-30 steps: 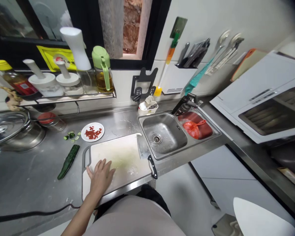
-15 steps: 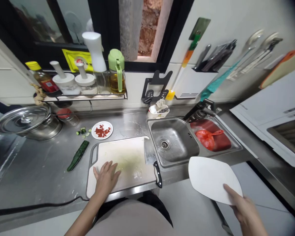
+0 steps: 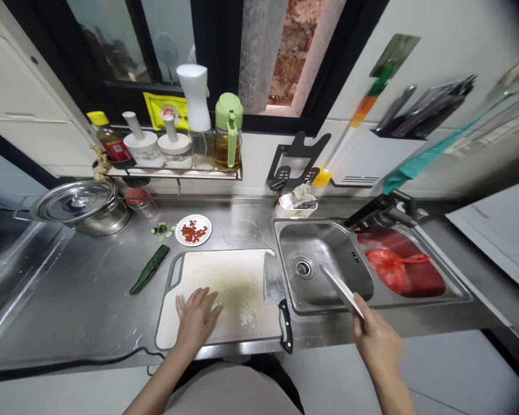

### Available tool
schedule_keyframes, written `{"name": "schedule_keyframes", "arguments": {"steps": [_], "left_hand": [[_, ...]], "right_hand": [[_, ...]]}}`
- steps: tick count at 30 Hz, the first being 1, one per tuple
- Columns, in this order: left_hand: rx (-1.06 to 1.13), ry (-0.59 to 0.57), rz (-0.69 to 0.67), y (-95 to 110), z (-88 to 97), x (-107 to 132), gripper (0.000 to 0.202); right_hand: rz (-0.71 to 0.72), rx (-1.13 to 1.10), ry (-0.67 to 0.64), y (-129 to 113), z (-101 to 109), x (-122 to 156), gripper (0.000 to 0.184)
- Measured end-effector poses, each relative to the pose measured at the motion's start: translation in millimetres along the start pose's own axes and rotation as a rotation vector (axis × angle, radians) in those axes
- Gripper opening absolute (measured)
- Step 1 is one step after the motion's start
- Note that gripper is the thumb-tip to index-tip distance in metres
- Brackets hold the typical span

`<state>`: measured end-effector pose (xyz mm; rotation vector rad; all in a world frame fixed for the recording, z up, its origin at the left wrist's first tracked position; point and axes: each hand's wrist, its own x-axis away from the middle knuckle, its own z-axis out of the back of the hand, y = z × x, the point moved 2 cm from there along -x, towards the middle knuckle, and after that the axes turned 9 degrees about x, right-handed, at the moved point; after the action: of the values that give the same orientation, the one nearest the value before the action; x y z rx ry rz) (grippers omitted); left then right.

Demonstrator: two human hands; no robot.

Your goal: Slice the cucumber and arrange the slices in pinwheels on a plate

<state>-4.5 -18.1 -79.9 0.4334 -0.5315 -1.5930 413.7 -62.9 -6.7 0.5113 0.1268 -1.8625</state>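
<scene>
My left hand (image 3: 195, 320) lies flat with fingers spread on the white cutting board (image 3: 229, 271), near its front left. A cleaver (image 3: 277, 294) with a black handle rests on the board's right edge. My right hand (image 3: 377, 341) grips a white plate (image 3: 341, 290) by its rim. The plate is held edge-on over the front of the steel sink basin (image 3: 315, 265). A cucumber piece (image 3: 149, 268) lies on the counter left of the board. Behind it are cucumber slices (image 3: 161, 229) and a small white dish of red bits (image 3: 193, 230).
A red bag (image 3: 389, 268) fills the sink's right basin under a black faucet (image 3: 378, 211). A lidded steel pot (image 3: 84, 204) stands at the left. A rack holds oil and spice bottles (image 3: 228, 132). A black cable (image 3: 69, 362) runs along the counter's front edge.
My right hand has carried the white plate up and left from beside my body to over the sink, turning it edge-on. My left hand has stayed on the board; the view has shifted.
</scene>
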Motion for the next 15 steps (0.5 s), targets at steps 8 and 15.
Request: {"name": "schedule_keyframes", "arguments": {"steps": [8, 15], "left_hand": [[0.226, -0.058, -0.010, 30, -13.6, -19, 0.033], [0.744, -0.181, 0.175, 52, -42.1, -54, 0.039]], "right_hand": [[-0.271, -0.233, -0.039, -17, -16, -12, 0.043], [-0.659, -0.804, -0.069, -66, -33, -47, 0.060]]}}
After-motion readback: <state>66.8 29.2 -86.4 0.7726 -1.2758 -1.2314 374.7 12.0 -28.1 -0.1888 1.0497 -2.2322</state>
